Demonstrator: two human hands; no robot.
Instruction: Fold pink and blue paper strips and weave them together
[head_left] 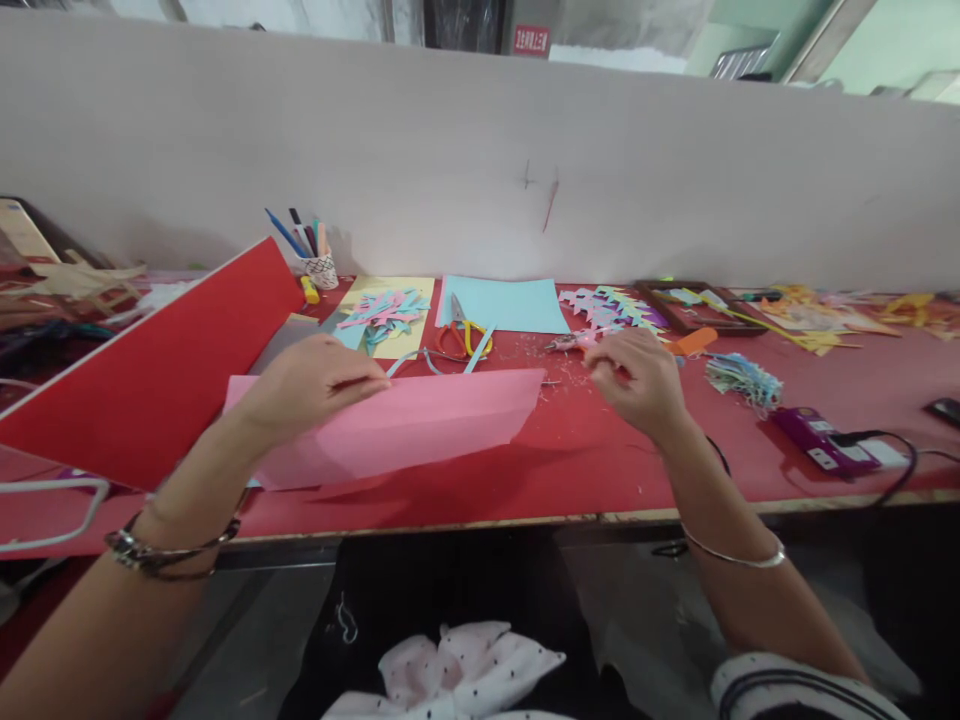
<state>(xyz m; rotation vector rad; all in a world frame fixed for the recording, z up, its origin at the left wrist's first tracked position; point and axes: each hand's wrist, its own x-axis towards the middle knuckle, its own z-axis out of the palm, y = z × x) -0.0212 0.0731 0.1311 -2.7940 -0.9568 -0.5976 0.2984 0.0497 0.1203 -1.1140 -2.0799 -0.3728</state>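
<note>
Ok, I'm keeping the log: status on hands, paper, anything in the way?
Left hand gripping pink paper. Right hand curled, off the paper, grip unclear. Scissors beyond paper; red board close on left.

A pale partition (420,160) stands behind the red tabletop (600,460)

One left hand (315,385) and one right hand (637,380) make two. One pink sheet (420,420) is at the left hand; one blue sheet (517,300) lies beyond, between both. One pen cup (321,270) stands past the left hand, one red board (187,380) left of it. Right of the right hand: one power strip (821,440), one fringed bundle (742,382).
</note>
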